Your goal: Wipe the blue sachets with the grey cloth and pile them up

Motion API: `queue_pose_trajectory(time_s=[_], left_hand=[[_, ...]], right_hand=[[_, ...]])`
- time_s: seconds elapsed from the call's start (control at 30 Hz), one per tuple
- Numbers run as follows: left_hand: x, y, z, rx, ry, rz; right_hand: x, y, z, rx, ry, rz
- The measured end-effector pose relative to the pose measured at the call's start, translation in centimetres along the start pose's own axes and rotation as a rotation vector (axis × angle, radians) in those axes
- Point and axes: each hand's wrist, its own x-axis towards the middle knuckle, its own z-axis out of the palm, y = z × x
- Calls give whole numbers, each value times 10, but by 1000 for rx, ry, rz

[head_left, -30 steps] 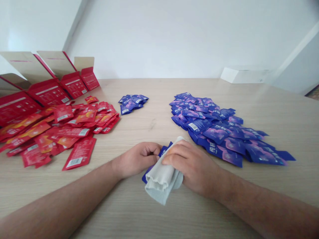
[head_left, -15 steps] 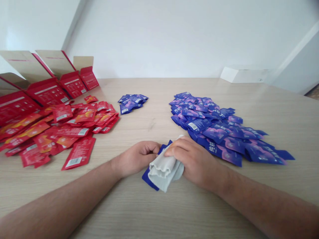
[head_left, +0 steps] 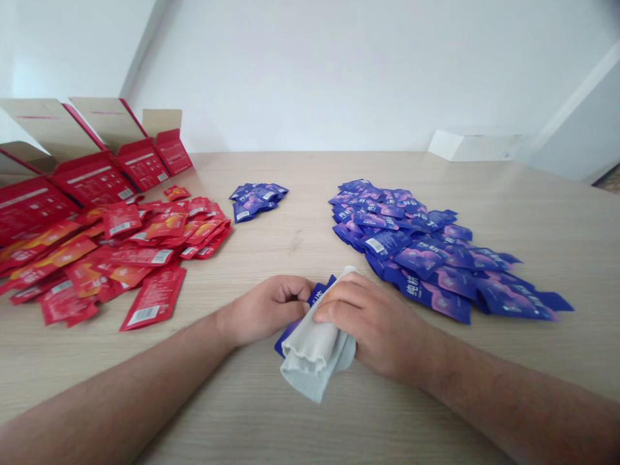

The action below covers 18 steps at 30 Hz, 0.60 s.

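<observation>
1. Your left hand (head_left: 265,310) and right hand (head_left: 378,326) are close together at the lower middle of the frame, both clamped on what lies between them: your left fingers curl over the near side of a blue sachet (head_left: 318,294), and your right fingers press down on a grey ribbed cloth (head_left: 312,361) (the cloth hides most of the sachet).
2. You have that sachet just above the table edge nearest you, with its long axis seemingly running from lower left to upper right; its corners show at both ends of the cloth. Your right hand is on top and nearer the cloth's middle.
3. Just beyond your right hand, a large pile of blue-purple sachets (head_left: 416,248) spreads toward the right of the frame. Its large white characters look like 纯耕 (too small to be sure), and barcodes show on some sachets.
4. A smaller blue group (head_left: 254,201) lies at upper centre.
5. Red sachets (head_left: 140,255) sprawl at left, below open red cartons (head_left: 92,181), whose print you cannot read.
</observation>
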Motion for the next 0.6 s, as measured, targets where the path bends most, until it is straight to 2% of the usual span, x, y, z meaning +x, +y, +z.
queue_pose_trajectory(time_s=[0.07,0.2,0.37,0.53,0.6], left_hand=[[0,0,0,2,6,0],[0,0,1,-11,8,-17],[0,-2,0,-10,3,-7],[0,-1,1,-39,6,-16],[0,-1,1,-40,1,-8]], right_hand=[[0,1,0,-3,10,-4],[0,2,1,-6,78,87],[0,0,1,-14,-5,-6],[0,1,1,-4,35,70],[0,0,0,-9,20,48]])
